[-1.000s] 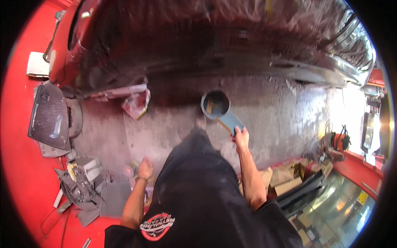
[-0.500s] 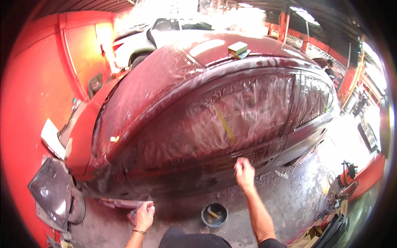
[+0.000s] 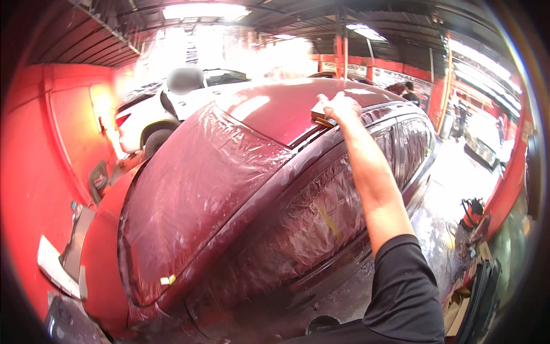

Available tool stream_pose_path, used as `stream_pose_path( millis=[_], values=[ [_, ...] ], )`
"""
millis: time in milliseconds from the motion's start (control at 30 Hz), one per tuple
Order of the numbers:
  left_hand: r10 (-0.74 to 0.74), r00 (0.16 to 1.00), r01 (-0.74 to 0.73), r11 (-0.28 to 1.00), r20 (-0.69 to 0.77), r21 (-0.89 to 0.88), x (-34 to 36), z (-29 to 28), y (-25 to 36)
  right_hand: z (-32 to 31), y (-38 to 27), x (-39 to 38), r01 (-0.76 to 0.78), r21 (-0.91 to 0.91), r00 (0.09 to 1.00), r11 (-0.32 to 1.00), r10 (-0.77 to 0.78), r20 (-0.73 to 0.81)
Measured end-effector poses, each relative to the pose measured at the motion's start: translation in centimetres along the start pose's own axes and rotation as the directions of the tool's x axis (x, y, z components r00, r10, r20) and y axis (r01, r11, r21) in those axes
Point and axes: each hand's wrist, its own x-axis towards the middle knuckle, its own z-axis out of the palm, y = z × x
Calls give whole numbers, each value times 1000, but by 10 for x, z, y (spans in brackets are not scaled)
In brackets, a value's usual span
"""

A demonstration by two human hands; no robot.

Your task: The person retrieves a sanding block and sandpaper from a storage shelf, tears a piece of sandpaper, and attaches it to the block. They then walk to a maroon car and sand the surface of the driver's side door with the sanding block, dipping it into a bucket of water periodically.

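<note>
My right hand (image 3: pixel 341 109) reaches up to the car's roof (image 3: pixel 269 97), its fingers closed around a small pale block (image 3: pixel 319 114) with a darker layer beneath it at the roof's edge. My bare forearm runs up from the lower right. My left hand is out of view. The maroon car has clear plastic sheeting over its windscreen (image 3: pixel 195 189) and side windows (image 3: pixel 315 206), with small tape pieces (image 3: pixel 168 280) at the lower windscreen. Its lower side is dull and dark. The bucket (image 3: pixel 321 324) is partly hidden at the bottom edge.
A white car (image 3: pixel 140 126) stands behind, beside a red wall (image 3: pixel 46 160). A co-worker (image 3: pixel 409 94) is beyond the roof at right. Loose panels (image 3: pixel 60 264) lean at the left. An orange-and-black bag (image 3: pixel 471 215), cardboard (image 3: pixel 458 309) and dark strips (image 3: pixel 484 295) lie along the right.
My view has lifted from the floor to the roof. My right hand, which held a blue flat piece by the bucket, has risen to the pale block on the roof. My left hand has left the view.
</note>
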Motion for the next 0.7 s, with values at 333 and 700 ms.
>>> stream_pose_path(
  millis=[333,700],
  values=[
    [319,937,-289,937,143,-198,75,-16,-49,30,-46,16,-20,252,997,967,37,-66],
    [465,807,273,252,364,-928,163,31,114,67,69,-406,97,914,932,394,-357,55]
  ],
)
